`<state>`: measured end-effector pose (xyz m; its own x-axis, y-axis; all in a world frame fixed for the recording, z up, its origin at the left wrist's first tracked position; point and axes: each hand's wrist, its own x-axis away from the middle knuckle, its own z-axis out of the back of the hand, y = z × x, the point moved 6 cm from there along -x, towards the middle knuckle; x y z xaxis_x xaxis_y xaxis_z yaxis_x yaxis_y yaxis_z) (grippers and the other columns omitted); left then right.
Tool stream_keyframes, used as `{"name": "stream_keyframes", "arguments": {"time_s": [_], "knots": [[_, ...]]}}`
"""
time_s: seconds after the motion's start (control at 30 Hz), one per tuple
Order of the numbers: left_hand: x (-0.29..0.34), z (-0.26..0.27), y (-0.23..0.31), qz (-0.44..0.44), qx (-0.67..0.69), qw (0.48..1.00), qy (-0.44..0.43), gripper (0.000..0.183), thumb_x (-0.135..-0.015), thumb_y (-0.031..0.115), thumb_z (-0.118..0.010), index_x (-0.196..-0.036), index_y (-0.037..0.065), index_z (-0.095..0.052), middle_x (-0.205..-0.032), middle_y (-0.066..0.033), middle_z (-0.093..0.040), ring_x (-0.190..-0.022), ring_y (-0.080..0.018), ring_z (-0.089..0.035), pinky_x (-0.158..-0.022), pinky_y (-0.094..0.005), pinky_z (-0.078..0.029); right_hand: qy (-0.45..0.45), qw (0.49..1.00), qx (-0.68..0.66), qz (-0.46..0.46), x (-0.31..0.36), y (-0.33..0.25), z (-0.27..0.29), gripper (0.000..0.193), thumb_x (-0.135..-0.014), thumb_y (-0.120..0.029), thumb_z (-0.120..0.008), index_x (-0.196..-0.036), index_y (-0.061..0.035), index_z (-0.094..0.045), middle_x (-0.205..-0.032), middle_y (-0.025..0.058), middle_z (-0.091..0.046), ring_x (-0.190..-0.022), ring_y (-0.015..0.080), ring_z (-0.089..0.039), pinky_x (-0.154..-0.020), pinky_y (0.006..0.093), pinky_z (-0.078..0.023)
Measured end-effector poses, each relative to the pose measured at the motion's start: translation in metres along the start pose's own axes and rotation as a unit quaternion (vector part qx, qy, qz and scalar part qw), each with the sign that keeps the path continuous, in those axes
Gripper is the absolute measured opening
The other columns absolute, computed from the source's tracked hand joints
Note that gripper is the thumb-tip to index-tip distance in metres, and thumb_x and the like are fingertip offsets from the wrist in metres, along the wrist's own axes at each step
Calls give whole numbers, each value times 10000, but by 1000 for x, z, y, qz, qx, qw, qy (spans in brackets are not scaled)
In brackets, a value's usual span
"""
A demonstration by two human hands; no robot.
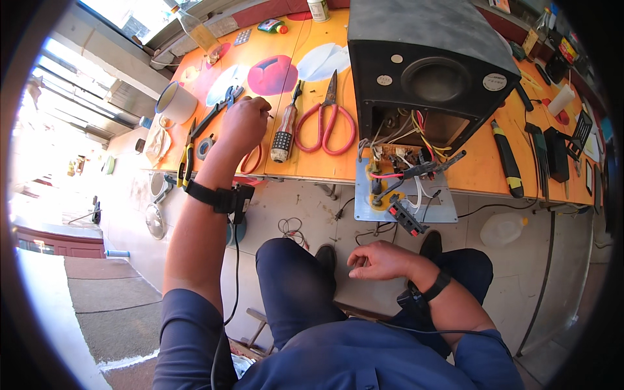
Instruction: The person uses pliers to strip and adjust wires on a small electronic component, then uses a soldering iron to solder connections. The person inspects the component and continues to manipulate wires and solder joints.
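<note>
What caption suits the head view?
Left hand over an orange table, with scissors and an open black speaker box trailing wires nearby.

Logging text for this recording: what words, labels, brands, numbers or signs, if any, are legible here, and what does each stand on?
None can be read with certainty.
Left round sticker on the black box: small dark marks, too small to read.
Right round sticker on the same box: dark marks, too blurred to read.
White jar at the top edge: green print, too small to read.
</note>
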<state>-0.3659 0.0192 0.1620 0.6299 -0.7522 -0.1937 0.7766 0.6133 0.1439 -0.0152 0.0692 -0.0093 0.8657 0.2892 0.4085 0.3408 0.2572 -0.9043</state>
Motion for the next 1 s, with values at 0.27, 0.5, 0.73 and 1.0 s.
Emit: {"name": "stream_keyframes", "arguments": {"time_s": [0.27, 0.5, 0.73, 1.0], "knots": [[29, 53, -14, 42, 30, 996, 76, 209, -962, 188, -626, -1041, 38, -748, -1060, -192, -737, -1022, -390, -692, -903, -461, -541, 10, 1000, 17, 21, -6, 10, 11, 432, -918, -341, -789, -1187, -13, -710, -1006, 109, -776, -886, 182, -733, -796, 331, -573], [94, 75, -22, 86, 58, 989, 108, 186, -950, 145, -668, -1052, 2, -729, -1023, -189, -744, -949, -343, -720, -882, -394, -549, -18, 999, 26, 9, -11, 14, 13, 435, -919, -318, -796, -1196, 3, -696, -966, 87, -775, -815, 147, -731, -747, 309, -575], [169, 63, -40, 201, 102, 972, 69, 174, -954, 177, -701, -1026, 21, -731, -965, -164, -734, -894, -318, -724, -822, -402, -560, -36, 999, -10, 7, -16, 9, 6, 334, -955, -307, -769, -1145, -37, -720, -923, 92, -764, -683, 155, -707, -642, 324, -569], [220, 40, -39, 241, 123, 962, 46, 202, -954, 210, -710, -1040, 29, -735, -933, -157, -739, -861, -305, -720, -795, -410, -557, -52, 998, -32, -5, -11, 7, 2, 317, -956, -277, -770, -1141, -26, -709, -934, 89, -759, -711, 156, -714, -648, 318, -574]]}}
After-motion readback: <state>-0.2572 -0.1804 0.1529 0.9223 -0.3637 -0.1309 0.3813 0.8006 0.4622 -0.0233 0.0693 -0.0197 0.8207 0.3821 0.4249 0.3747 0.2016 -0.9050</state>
